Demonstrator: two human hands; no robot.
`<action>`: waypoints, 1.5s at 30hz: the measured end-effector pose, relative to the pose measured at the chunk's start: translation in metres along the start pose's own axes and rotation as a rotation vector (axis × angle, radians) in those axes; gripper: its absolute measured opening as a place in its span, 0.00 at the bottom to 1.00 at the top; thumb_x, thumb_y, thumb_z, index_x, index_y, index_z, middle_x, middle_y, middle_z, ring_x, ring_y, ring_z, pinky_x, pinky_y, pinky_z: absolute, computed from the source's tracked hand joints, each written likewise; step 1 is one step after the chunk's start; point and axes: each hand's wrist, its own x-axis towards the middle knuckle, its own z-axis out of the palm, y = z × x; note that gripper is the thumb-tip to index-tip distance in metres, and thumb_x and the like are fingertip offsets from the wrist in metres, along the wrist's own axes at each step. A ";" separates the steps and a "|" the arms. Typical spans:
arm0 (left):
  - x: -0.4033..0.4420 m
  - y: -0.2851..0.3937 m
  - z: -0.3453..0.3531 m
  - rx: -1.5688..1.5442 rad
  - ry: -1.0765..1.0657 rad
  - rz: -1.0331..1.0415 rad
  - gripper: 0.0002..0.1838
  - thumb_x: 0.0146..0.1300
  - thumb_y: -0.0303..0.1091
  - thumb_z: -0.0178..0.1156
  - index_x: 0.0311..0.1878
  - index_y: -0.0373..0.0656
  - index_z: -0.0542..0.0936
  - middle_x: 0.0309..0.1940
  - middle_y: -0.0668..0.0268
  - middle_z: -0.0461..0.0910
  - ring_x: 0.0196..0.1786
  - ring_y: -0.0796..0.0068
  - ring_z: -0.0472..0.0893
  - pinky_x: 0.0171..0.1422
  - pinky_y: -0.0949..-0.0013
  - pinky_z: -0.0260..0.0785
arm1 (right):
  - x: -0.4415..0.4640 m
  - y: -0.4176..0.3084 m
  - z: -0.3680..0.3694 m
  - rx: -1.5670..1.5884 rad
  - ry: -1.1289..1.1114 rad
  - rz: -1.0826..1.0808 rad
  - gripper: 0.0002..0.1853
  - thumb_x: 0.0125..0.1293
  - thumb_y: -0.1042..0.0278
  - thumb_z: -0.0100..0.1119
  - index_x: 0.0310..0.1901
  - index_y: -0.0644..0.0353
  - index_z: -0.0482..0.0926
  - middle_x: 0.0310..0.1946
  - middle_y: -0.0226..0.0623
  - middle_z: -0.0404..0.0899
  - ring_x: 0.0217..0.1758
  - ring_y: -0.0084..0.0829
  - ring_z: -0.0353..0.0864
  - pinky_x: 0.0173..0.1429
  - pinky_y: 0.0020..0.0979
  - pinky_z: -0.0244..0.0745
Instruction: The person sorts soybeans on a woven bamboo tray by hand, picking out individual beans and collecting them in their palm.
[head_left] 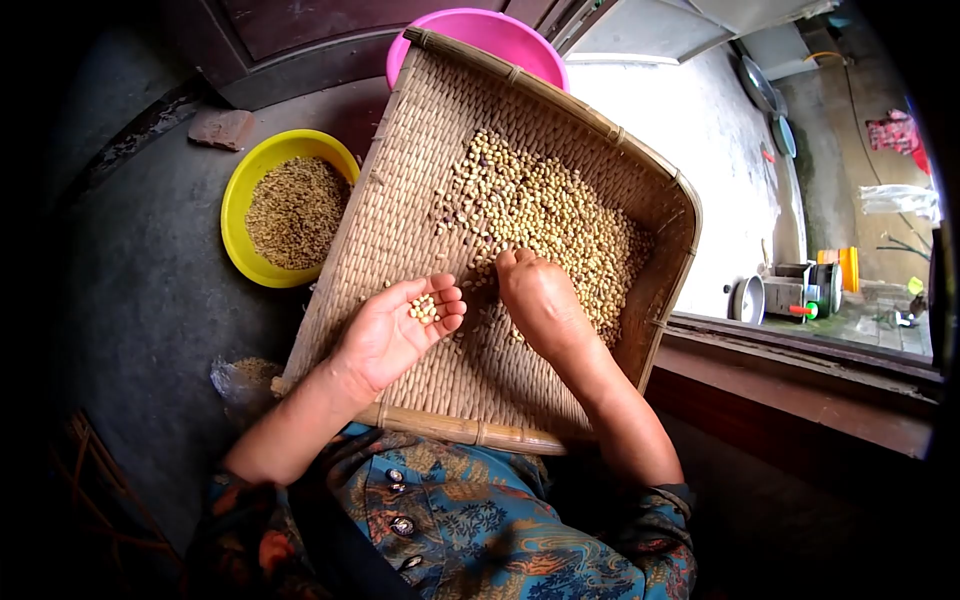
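Note:
A woven bamboo tray (400,220) with a raised rim rests over my lap, tilted in view. Pale yellow soybeans (570,215) with some dark ones among them lie in a spread pile on its right and upper part. My left hand (392,335) is palm up and cupped above the tray, with several soybeans (424,309) lying at its curled fingers. Close to the pile's lower left edge, my right hand (540,300) has its fingertips pinched together just over the beans. Whatever is between those fingertips is hidden.
A yellow basin (237,190) of brownish grains or beans stands left on the floor. Behind the tray is a pink basin (500,28). A brick (222,128) and a plastic bag (245,380) lie on the floor. A doorway sill (800,385) runs along the right.

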 end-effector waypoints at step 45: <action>0.005 -0.001 -0.008 -0.004 -0.162 0.012 0.23 0.75 0.41 0.42 0.61 0.32 0.71 0.58 0.49 0.76 0.63 0.53 0.74 0.70 0.53 0.65 | -0.022 -0.005 0.010 0.284 0.034 0.156 0.03 0.55 0.79 0.50 0.31 0.67 0.72 0.24 0.54 0.79 0.27 0.51 0.82 0.33 0.45 0.78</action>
